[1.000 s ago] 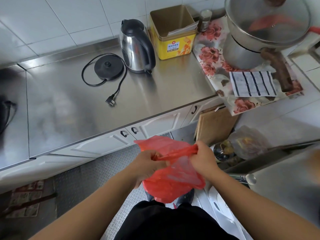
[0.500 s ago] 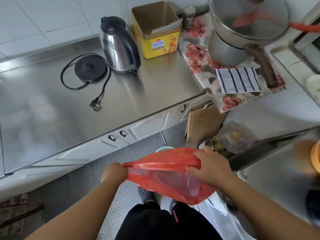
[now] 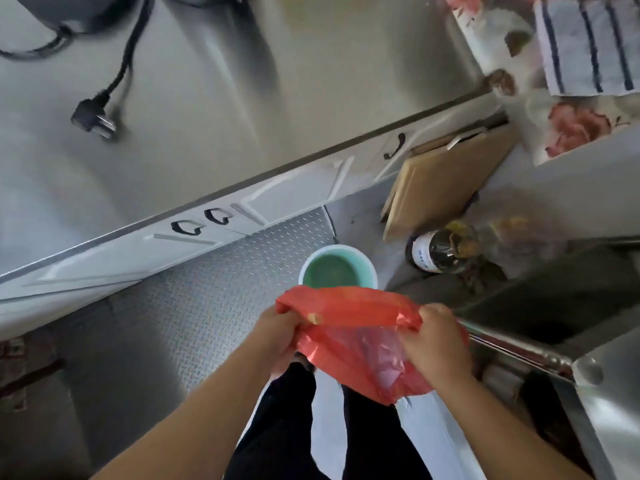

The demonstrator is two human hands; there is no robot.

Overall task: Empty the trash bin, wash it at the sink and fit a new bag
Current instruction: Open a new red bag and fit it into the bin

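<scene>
Presently both hands grip the red bag (image 3: 349,341): left hand (image 3: 278,332) pinches its left rim, right hand (image 3: 434,342) clutches the right edge, mouth stretched between them. Green trash bin (image 3: 337,270) stands upright on the floor just beyond the bag, below the steel table (image 3: 214,109).

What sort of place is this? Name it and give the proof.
Most likely a home kitchen: a stainless steel counter over white cabinet doors, a wooden chopping board leaning beside them, and a steel sink at the right.
</scene>
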